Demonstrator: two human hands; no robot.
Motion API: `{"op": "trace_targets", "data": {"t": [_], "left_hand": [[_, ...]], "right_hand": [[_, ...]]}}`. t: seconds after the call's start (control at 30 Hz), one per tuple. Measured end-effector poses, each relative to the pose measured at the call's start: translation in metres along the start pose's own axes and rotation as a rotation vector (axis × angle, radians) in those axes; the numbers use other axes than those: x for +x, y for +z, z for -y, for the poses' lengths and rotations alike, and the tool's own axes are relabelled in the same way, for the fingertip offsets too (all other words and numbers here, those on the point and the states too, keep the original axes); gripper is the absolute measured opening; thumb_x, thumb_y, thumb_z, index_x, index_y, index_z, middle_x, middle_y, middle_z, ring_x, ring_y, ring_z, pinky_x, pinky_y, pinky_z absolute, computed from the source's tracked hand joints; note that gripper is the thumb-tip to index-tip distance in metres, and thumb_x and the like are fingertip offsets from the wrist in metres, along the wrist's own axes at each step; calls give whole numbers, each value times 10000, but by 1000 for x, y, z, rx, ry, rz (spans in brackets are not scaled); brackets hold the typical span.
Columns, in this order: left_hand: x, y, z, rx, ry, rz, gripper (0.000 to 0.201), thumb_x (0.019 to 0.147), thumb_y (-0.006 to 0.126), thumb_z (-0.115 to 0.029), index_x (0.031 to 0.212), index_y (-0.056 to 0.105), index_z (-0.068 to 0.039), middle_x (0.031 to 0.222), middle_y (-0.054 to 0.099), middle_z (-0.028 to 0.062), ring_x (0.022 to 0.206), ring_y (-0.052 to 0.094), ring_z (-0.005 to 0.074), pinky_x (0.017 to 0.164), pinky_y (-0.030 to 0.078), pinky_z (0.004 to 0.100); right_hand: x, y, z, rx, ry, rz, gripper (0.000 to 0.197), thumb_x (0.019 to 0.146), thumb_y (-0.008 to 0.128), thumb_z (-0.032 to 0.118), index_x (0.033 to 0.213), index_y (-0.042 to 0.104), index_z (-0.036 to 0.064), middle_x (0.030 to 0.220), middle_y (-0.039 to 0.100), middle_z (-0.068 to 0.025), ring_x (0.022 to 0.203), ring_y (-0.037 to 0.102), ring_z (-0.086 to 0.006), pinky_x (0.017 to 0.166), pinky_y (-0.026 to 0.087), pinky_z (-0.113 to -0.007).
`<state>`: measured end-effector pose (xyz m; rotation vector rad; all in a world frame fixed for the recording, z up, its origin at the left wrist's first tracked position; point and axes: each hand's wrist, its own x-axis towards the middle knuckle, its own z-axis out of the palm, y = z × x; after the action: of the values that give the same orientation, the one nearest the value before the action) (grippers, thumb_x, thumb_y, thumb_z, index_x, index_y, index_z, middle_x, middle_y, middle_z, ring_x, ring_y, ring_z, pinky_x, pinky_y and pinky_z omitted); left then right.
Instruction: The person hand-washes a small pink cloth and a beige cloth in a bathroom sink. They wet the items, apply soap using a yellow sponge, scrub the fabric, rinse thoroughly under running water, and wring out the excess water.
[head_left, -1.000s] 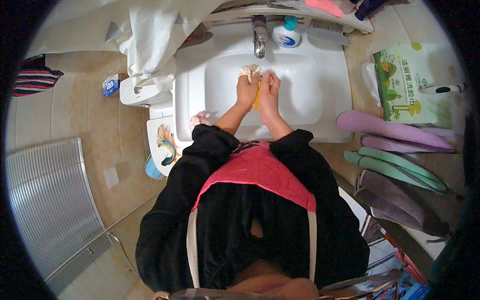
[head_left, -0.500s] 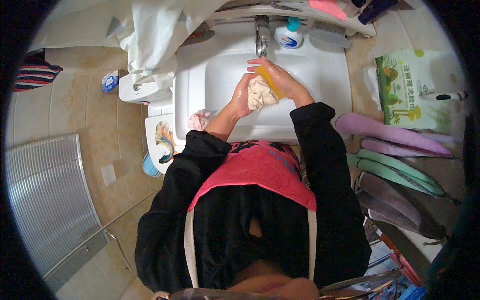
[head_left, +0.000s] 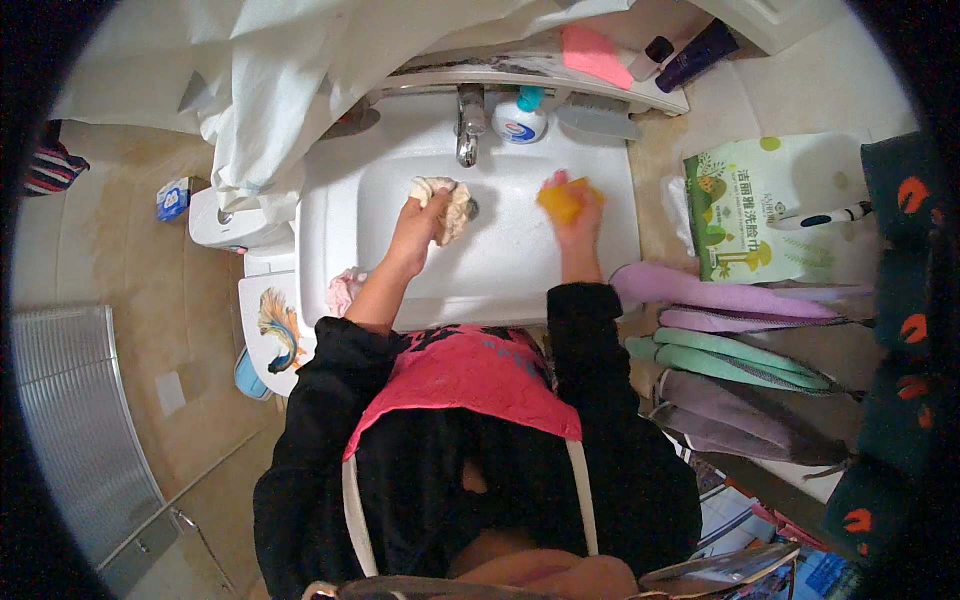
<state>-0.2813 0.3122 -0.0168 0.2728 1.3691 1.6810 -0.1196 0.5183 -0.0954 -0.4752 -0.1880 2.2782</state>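
Note:
Over the white sink [head_left: 400, 300], my left hand [head_left: 412, 235] is closed on a crumpled cream cloth [head_left: 433, 188], left of the drain. My right hand [head_left: 580, 228] is raised over the sink's right half, with a yellow bar of soap [head_left: 564, 203] in its fingers; motion blurs both a little. The two hands are well apart. The chrome faucet [head_left: 467, 145] stands at the back of the sink, between them. A crumpled pink cloth [head_left: 344, 290] lies on the sink's left front rim, next to my left forearm.
Behind the sink stand a white pump bottle [head_left: 520, 122] with a teal top and a grey tray [head_left: 597, 117]. A white curtain [head_left: 260, 110] hangs at the back left. To the right are a green-and-white package [head_left: 760, 200] and purple, mint and grey towels [head_left: 740, 345].
My hands have separated. The left has kept the cream cloth, now left of the faucet, while the right has moved away to the right with the yellow soap. The view has shifted.

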Motion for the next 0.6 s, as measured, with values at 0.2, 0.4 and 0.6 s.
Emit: {"op": "trace_targets", "data": {"t": [0.2,0.4,0.6], "left_hand": [[4,-6,5,-94,17,1,272,956,426,-218,1158,481,-44,1083,603,69,948,571,161,798,466,298],[-7,2,-11,-83,42,19,285,971,378,-212,1203,380,-47,1187,549,87,994,564,208,856,467,340],[-13,12,-44,-397,-73,116,349,974,358,-274,1249,365,-58,1199,539,129,1161,485,271,1001,398,413]], "right_hand": [[85,67,73,-275,-441,-110,280,800,527,5,1062,482,93,961,530,-71,933,534,-230,833,476,-432],[122,68,73,-453,-538,-188,239,832,518,92,1070,495,93,950,524,-52,911,524,-225,732,483,-383],[56,37,34,-590,-346,-123,377,871,489,299,1194,471,107,1135,512,-64,1071,453,-226,894,354,-429]]}}
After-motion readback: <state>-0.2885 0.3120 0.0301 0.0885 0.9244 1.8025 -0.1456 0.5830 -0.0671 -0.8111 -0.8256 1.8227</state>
